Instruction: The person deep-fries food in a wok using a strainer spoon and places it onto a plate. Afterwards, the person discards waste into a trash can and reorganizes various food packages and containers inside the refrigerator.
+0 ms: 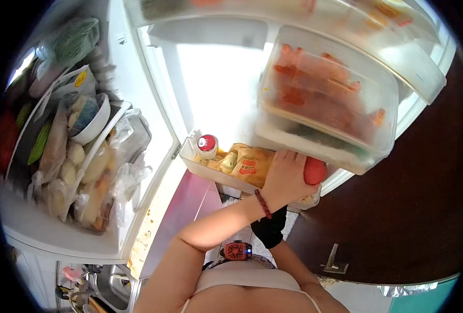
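Note:
My left hand point(286, 177), with a dark red beaded bracelet point(263, 204) at the wrist, reaches into the right part of a white fridge door bin point(217, 179). Its fingers curl against a smooth red rounded thing point(315, 171), whose kind I cannot make out. Left of the hand in the bin lie a yellow packet with red print point(252, 163) and a jar with a red lid point(207, 143). My right hand point(269, 228), in a black glove, is below my left forearm, and its fingers are hidden.
A clear container point(336, 94) with reddish contents sits above the bin at right. On the left, fridge drawers hold bagged vegetables point(67, 151) and a white bowl point(96, 120). A dark brown surface point(398, 208) lies to the right, and a sink point(114, 287) at lower left.

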Demonstrator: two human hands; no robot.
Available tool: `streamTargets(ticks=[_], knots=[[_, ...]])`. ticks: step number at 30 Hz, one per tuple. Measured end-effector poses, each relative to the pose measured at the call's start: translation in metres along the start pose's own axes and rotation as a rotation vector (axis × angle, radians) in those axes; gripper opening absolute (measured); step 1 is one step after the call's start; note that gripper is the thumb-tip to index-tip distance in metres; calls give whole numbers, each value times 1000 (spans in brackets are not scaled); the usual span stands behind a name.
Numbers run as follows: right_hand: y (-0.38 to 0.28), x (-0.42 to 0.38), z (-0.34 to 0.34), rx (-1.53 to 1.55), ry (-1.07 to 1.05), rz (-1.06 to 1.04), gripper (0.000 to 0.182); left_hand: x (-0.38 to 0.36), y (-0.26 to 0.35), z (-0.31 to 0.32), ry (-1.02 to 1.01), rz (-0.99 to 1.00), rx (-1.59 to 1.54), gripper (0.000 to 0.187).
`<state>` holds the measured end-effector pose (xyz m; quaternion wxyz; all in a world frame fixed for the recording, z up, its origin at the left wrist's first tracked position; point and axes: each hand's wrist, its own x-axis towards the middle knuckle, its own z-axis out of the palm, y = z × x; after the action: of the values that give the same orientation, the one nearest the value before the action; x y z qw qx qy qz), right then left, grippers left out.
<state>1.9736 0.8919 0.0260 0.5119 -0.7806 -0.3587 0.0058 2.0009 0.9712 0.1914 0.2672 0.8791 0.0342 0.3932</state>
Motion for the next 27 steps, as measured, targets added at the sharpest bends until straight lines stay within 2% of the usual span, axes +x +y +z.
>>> streamTargets(ticks=[1,3,5,8,9,12,13,14,17,20,23,26,27], knots=[[0,1,1,12,18,-4,44,-1,3,-16,22,-44,-26,71],[-4,3,-3,-226,90,-164,40,-10,-5,-42,67,-140,-63,70],[-25,7,-17,-713,206,-473,36,-24,-23,-71,104,-245,-81,69],[-10,2,-9,-589,189,-464,46,-37,-56,-111,288,-386,78,65],[-14,3,-11,-613,137,-418,46,-41,-68,-124,358,-430,95,64],[-30,12,-15,-561,232,-325,39,-65,-89,-157,499,-505,37,60],[-24,7,-11,-552,203,-315,55,-75,-96,-163,544,-497,27,59],[-21,5,-7,-533,251,-321,52,-85,-103,-167,588,-489,14,58],[-40,13,-10,-499,348,-323,47,-99,-110,-172,635,-625,-332,59],[-45,24,-22,-448,358,-329,50,-97,-103,-172,555,-697,-468,59],[-58,41,-35,-353,391,-414,47,-103,-106,-169,529,-629,-479,59],[-89,69,-49,-447,334,-457,43,-108,-106,-174,618,-592,-529,60],[-89,78,-47,-381,339,-475,41,-109,-102,-178,666,-657,-510,61]])
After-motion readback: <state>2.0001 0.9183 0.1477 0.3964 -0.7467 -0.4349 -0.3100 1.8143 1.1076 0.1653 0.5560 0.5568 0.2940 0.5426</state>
